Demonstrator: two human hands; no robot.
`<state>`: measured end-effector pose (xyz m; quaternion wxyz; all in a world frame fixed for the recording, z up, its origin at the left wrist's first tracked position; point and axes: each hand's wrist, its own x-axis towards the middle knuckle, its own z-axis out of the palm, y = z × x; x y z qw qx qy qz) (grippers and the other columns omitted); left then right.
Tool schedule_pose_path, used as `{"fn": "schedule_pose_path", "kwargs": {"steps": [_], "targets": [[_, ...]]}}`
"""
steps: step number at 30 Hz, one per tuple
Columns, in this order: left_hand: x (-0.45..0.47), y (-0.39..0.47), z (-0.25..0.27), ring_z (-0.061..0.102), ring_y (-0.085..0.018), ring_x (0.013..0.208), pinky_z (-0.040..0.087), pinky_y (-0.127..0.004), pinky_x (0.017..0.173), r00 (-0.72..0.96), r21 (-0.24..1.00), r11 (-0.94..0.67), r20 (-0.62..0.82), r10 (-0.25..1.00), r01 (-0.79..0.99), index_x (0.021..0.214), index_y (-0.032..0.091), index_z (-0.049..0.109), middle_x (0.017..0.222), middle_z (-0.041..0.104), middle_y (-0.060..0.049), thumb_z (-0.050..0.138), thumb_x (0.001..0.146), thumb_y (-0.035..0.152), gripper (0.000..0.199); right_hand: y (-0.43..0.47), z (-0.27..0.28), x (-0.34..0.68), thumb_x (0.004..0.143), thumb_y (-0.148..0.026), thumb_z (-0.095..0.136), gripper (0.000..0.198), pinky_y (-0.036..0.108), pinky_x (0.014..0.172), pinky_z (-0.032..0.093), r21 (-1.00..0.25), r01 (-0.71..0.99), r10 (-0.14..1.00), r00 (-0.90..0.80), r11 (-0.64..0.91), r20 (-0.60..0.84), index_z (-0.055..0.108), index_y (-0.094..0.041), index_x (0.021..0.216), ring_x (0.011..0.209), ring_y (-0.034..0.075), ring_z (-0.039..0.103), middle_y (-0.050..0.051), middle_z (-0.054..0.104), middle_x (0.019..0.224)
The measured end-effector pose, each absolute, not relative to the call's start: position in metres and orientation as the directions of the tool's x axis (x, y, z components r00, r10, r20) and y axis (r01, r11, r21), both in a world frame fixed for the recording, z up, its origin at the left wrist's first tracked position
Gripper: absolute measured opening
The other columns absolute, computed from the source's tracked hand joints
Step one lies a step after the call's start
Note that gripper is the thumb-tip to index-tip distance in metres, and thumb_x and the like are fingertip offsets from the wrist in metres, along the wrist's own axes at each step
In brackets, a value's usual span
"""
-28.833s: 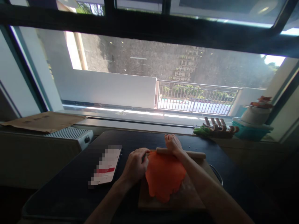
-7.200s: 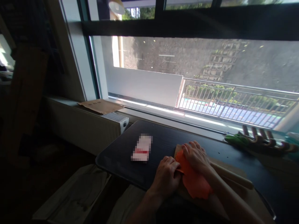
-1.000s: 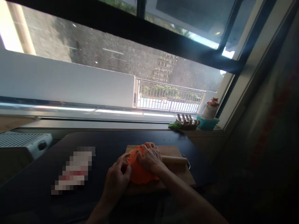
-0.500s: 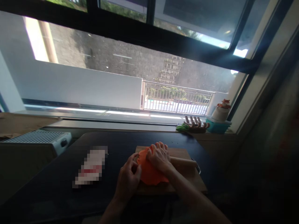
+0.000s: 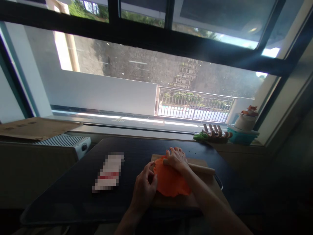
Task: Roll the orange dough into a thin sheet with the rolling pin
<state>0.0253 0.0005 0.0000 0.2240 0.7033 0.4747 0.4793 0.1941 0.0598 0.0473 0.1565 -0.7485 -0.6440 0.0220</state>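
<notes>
A flat orange sheet of dough or clay (image 5: 171,181) with an uneven edge lies on a wooden board (image 5: 179,200). Across its far part rests a pale wooden rolling pin (image 5: 201,169), whose right end reaches over the board's right side. My right hand (image 5: 177,159) lies over the pin, palm down, fingers stretched away from me; it hides the pin's middle. At the sheet's left edge is my left hand (image 5: 146,182), bent, with thumb and forefinger apart. Whether its fingertips press the sheet or only touch its edge I cannot tell.
On the dark table (image 5: 73,192), a blurred-out pale item (image 5: 110,171) lies left of the board. A white heater (image 5: 83,147) stands beyond the table's left side. The windowsill holds a brown slatted item (image 5: 215,132) and a teal box (image 5: 242,134).
The view has swung left, so the whole scene sits farther right. My right hand and the rolling pin have shifted slightly away from me, and the pin's left end now shows. My left hand stays at the edge.
</notes>
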Motion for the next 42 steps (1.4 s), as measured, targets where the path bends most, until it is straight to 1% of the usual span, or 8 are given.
{"fn": "schedule_pose_path", "kwargs": {"steps": [5,10,14,22,29,32,38,42], "targets": [[0.026,-0.002,0.003,0.063,-0.016,0.065,0.052,-0.03,0.07,0.1,0.788,-0.44,0.443,0.891,0.43,0.125,0.018,0.05,0.07,0.062,0.002,0.048,0.081,0.028,0.046,0.028,0.038,0.187,0.096,-0.046,0.026,0.048,0.042,0.106,0.023,-0.198,0.98,0.967,0.049,0.001,0.251,0.058,-0.023,0.123,0.135,0.027,0.027,0.011,0.045,0.14],[0.025,-0.003,0.003,0.063,-0.016,0.064,0.051,-0.029,0.067,0.103,0.778,-0.436,0.441,0.892,0.451,0.126,0.019,0.05,0.069,0.062,0.003,0.048,0.082,0.029,0.045,0.073,0.054,0.198,0.094,-0.044,0.03,0.048,0.044,0.1,0.029,-0.241,0.964,0.983,0.146,-0.115,0.116,0.057,-0.02,0.125,0.128,0.029,0.038,0.013,0.051,0.132],[0.024,-0.001,0.002,0.063,-0.015,0.062,0.051,-0.028,0.065,0.099,0.768,-0.456,0.465,0.88,0.45,0.124,0.018,0.05,0.066,0.061,0.004,0.047,0.081,0.028,0.044,0.081,0.057,0.198,0.094,-0.044,0.028,0.048,0.045,0.097,0.032,-0.257,0.954,0.977,0.185,-0.154,0.102,0.059,-0.02,0.122,0.123,0.03,0.043,0.015,0.053,0.129],[0.027,-0.002,0.007,0.063,-0.015,0.061,0.051,-0.028,0.067,0.085,0.777,-0.462,0.475,0.876,0.428,0.122,0.018,0.053,0.066,0.062,0.004,0.049,0.08,0.028,0.043,0.02,0.038,0.182,0.097,-0.041,0.023,0.047,0.044,0.109,0.017,-0.152,0.988,0.959,0.016,0.029,0.283,0.057,-0.022,0.125,0.137,0.028,0.026,0.01,0.049,0.138],[0.025,-0.002,0.003,0.063,-0.015,0.062,0.052,-0.028,0.065,0.09,0.788,-0.445,0.452,0.887,0.426,0.124,0.019,0.051,0.066,0.061,0.004,0.048,0.081,0.028,0.044,0.082,0.056,0.2,0.096,-0.045,0.024,0.048,0.049,0.104,0.024,-0.21,0.971,0.986,0.139,-0.116,0.097,0.06,-0.023,0.12,0.133,0.029,0.031,0.012,0.049,0.136],[0.025,-0.003,0.005,0.063,-0.016,0.064,0.052,-0.03,0.067,0.105,0.792,-0.439,0.439,0.892,0.424,0.125,0.019,0.049,0.068,0.061,0.004,0.047,0.082,0.029,0.044,0.082,0.057,0.2,0.096,-0.046,0.024,0.049,0.048,0.102,0.027,-0.212,0.97,0.987,0.137,-0.116,0.089,0.06,-0.023,0.12,0.131,0.029,0.034,0.012,0.051,0.133],[0.026,-0.004,0.007,0.063,-0.016,0.064,0.052,-0.031,0.07,0.096,0.81,-0.434,0.433,0.896,0.395,0.123,0.018,0.05,0.068,0.061,0.003,0.048,0.081,0.028,0.044,0.027,0.038,0.186,0.097,-0.048,0.023,0.054,0.045,0.111,0.013,-0.188,0.982,0.981,0.022,0.015,0.192,0.05,-0.019,0.134,0.141,0.027,0.016,0.011,0.032,0.151],[0.026,-0.003,0.004,0.062,-0.016,0.067,0.051,-0.033,0.074,0.088,0.806,-0.432,0.436,0.896,0.404,0.124,0.018,0.051,0.07,0.061,0.002,0.048,0.081,0.028,0.044,0.033,0.04,0.188,0.097,-0.048,0.022,0.055,0.046,0.111,0.011,-0.193,0.981,0.986,0.0,0.033,0.167,0.051,-0.018,0.133,0.142,0.027,0.014,0.012,0.029,0.152]]}}
